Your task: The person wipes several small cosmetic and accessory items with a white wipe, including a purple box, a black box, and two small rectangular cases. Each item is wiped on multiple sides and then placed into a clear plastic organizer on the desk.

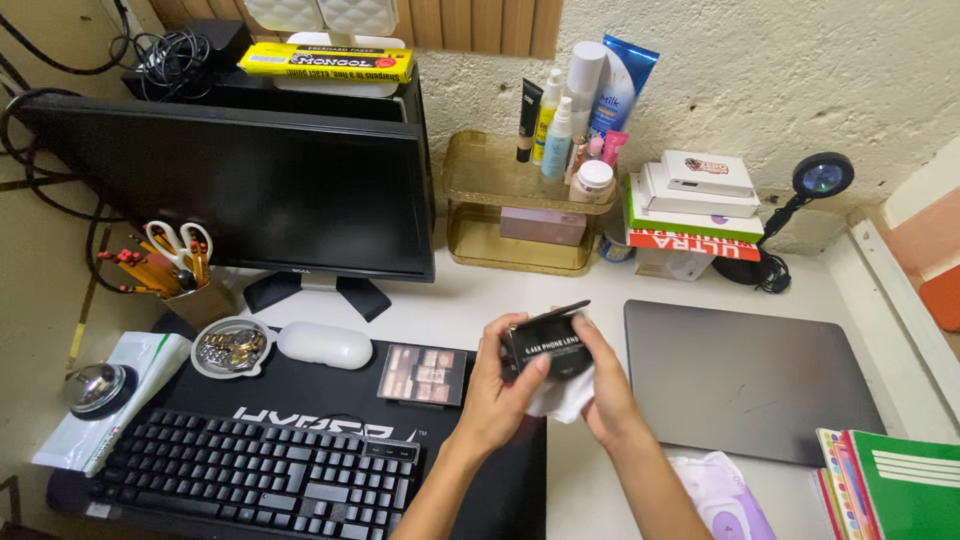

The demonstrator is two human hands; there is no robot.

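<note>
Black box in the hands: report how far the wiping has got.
Done: nothing can be told; the box's faces show no clear before and after. In hand: the left hand grips the small black box, while the right hand presses a white cloth under it. Left: the closed grey laptop, eyeshadow palette and keyboard lie untouched on the desk.

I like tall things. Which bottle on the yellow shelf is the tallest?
The white bottle with the round cap, in front of the blue tube; the smaller bottles beside it stop lower.

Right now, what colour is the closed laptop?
Dark grey laptop, clearest in the head view.
</note>
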